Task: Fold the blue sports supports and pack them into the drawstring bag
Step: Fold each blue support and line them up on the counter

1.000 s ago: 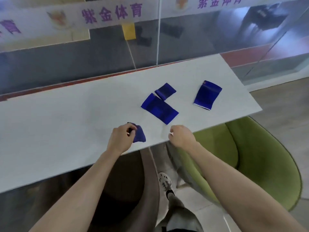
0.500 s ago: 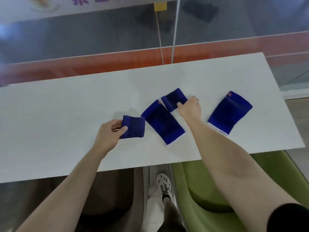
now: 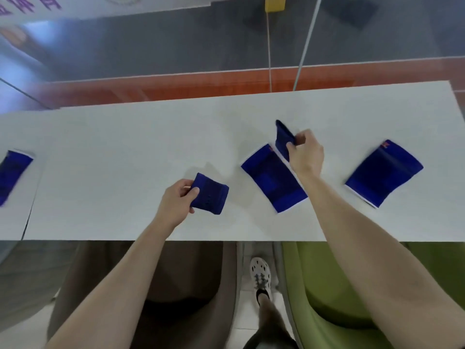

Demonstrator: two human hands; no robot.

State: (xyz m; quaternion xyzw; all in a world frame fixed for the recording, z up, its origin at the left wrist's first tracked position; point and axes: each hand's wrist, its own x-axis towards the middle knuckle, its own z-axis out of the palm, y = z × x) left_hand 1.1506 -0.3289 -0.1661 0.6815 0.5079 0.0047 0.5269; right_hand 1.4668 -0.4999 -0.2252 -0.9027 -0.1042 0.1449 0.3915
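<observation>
The left hand pinches a small folded blue knit support; the right hand pinches another small blue support, lifted beside a flat blue sleeve. One-edge pinches may let folds spring open. No bag visible.

Everything you're handling is that same deep royal blue: the small folded support by your left hand, the one in your right hand, plus the flat support with a thin white edge and a tiny red mark at its top corner. The far-right support matches it, red mark and all. Table is plain white, the chair is olive green, the shoe is white with dark holes.
</observation>
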